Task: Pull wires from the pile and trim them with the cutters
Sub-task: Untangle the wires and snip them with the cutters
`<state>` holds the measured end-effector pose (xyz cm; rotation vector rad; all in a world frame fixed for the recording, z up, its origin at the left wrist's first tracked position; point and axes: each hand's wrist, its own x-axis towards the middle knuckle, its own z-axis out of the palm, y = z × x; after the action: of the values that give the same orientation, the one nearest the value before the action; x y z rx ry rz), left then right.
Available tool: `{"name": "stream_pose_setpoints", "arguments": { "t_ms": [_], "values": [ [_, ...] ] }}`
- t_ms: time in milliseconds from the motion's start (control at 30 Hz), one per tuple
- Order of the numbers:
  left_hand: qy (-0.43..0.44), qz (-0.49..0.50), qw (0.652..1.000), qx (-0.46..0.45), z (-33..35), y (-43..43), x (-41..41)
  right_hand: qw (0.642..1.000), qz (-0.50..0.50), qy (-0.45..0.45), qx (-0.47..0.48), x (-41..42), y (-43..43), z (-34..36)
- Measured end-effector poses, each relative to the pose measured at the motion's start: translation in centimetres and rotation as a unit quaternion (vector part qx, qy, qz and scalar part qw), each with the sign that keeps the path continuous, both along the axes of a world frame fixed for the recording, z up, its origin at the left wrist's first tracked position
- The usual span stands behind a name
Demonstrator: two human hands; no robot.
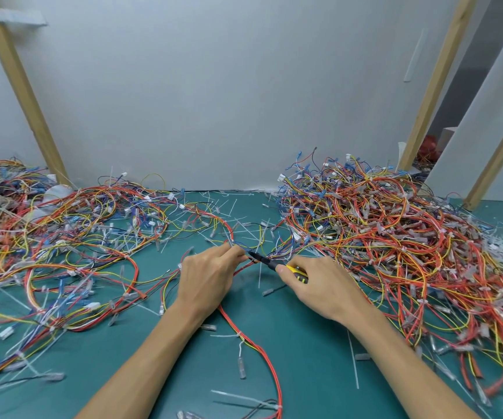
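Cutters [269, 263] with yellow-and-black handles lie in the right hand [325, 285], whose fingers are curled round the handles. Their long axis runs from lower right to upper left, and the dark nose points at the left hand's fingertips [239, 252]. The left hand [207, 276] pinches a thin bundle of wires [256, 346] just at the nose; the red strands trail from it down the green table [310, 373] towards the person. Whether the blades are closed on a wire is too small to tell. A large tangled pile [389, 237] lies to the right, and a looser spread of wires [56, 237] to the left.
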<state>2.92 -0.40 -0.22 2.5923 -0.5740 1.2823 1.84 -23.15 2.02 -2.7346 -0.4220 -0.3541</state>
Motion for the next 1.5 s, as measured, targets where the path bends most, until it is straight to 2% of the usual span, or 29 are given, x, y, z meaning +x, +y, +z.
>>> {"name": "stream_pose_setpoints", "arguments": {
  "t_ms": [767, 967, 1100, 1167, 1233, 1333, 1500],
  "values": [
    [0.015, -0.014, 1.0, -0.008, 0.2, -0.2, -0.3, 0.999, 0.012, 0.033, 0.029, 0.2, 0.3, -0.4],
    [0.058, 0.0, 0.998, -0.038, 0.0, -0.8, -0.4, 1.0, -0.003, 0.018, 0.013, 0.5, 0.1, -0.6],
    [0.118, 0.015, 0.991, -0.064, 0.0, -1.5, -0.7, 1.0, -0.023, 0.006, 0.002, 0.7, 0.3, -1.0],
    [0.201, -0.006, 0.97, -0.136, -0.2, -2.0, -0.8, 1.0, -0.03, -0.001, -0.003, 0.7, 0.6, -1.3],
    [0.285, -0.033, 0.93, -0.229, -0.3, -2.1, -0.6, 1.0, -0.027, -0.012, -0.007, 0.8, 0.6, -1.7],
    [0.37, -0.075, 0.886, -0.27, 0.4, -1.6, -0.4, 0.999, -0.013, -0.031, -0.001, 0.8, 0.6, -1.9],
    [0.517, -0.2, 0.754, -0.353, 1.4, -0.8, 0.0, 0.996, 0.008, -0.094, -0.002, 0.7, 0.6, -1.7]
  ]
}}
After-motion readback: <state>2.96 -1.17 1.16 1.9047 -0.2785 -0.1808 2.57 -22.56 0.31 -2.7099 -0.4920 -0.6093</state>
